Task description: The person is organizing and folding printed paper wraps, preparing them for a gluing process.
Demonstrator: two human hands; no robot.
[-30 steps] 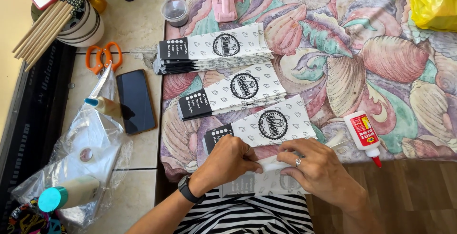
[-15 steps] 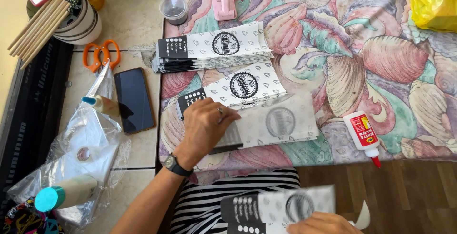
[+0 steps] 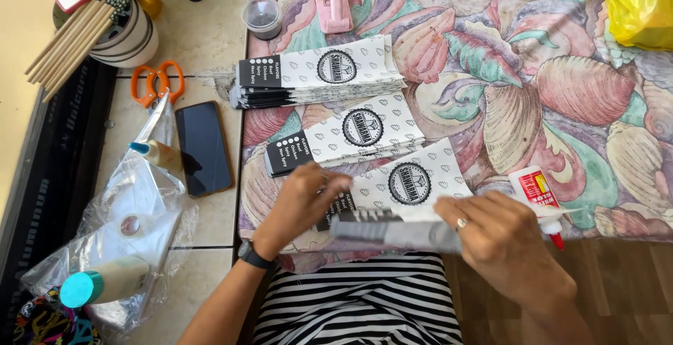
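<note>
Both hands now fold one printed paper sleeve at the worktop's near edge.

The left hand (image 3: 301, 201), which pressed the stack a moment ago, and the right hand (image 3: 501, 236) have met, fingers clenched on the blurred sleeve (image 3: 392, 229), beside the glue bottle (image 3: 536, 191).

A flat paper sleeve (image 3: 399, 229), white with a small grey pattern and a black end panel, is held level and blurred at the near edge of the table, gripped at its left end by the left hand (image 3: 303, 201) and at its right end by the right hand (image 3: 501, 240).
</note>
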